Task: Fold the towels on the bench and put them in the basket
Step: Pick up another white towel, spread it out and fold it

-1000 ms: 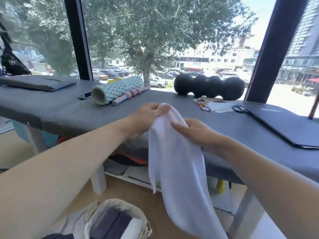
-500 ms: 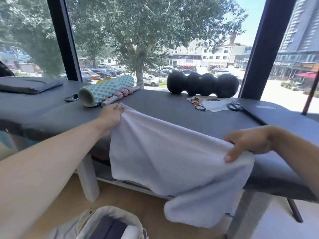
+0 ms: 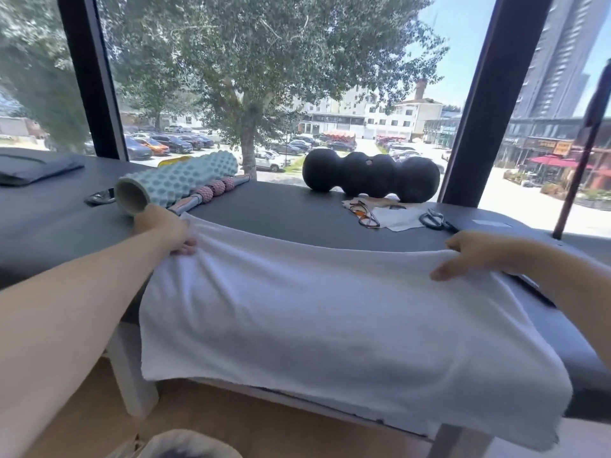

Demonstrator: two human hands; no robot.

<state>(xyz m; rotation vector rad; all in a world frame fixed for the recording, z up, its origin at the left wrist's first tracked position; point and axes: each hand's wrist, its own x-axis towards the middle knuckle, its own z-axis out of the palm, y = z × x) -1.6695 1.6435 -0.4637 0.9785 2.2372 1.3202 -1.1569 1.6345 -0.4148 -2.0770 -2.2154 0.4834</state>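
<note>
While a white towel (image 3: 330, 309) is held spread across the near edge of the dark grey bench (image 3: 281, 209), its lower part hanging over the front, no fold has yet been made in it. Its far left corner is gripped by the left hand (image 3: 165, 229), the fingers curled into the cloth just beside a pale blue foam roller (image 3: 178, 181) and a pink-beaded massage stick (image 3: 211, 193). Its far right corner is pinched by the right hand (image 3: 476, 252), thumb in front of the cloth and the remaining fingers curled behind the edge.

The basket (image 3: 185, 444) is seen only as a pale rim at the bottom of the view, on the floor below the left forearm; something dark appears to lie inside, though what it is cannot be told. By this evidence, the towel is judged to be at the spreading stage: folding and placing in the basket remain to be done. No other unfolded towels can be made out on the bench.
</note>
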